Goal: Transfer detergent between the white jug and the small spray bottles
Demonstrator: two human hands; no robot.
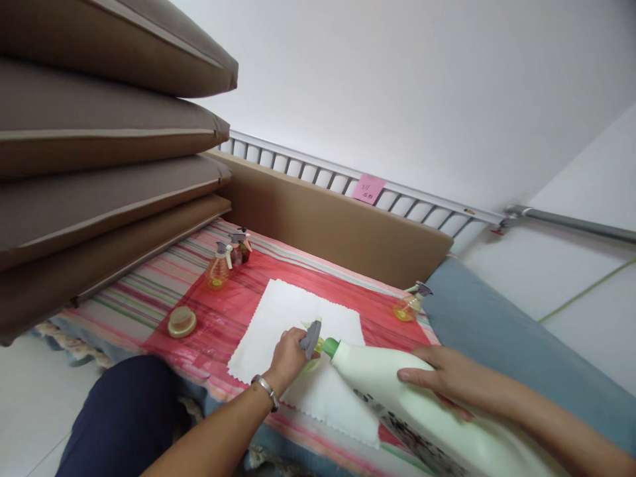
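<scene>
My left hand (289, 358) clamped on grey spray head (311, 338), over white cloth (342, 397) mid-scene; my right hand (442, 377) wrapped round pale-green jug (382, 364), near right. Jug's tilted, green tip (330, 346) right by spray head. Grip slips, cloth might get soaked, if tip's open (can't tell).

1. Two hands, a left hand (289, 358) and a right hand (444, 379).
2. One big pale-green bottle (392, 377).
3. One gripped sprayer (311, 338).
4. One spray bottle (408, 307) far right; at least two overlapping spray bottles (217, 271) left.
5. Four stacked cushions (114, 149).
6. One round tub (181, 320).
</scene>
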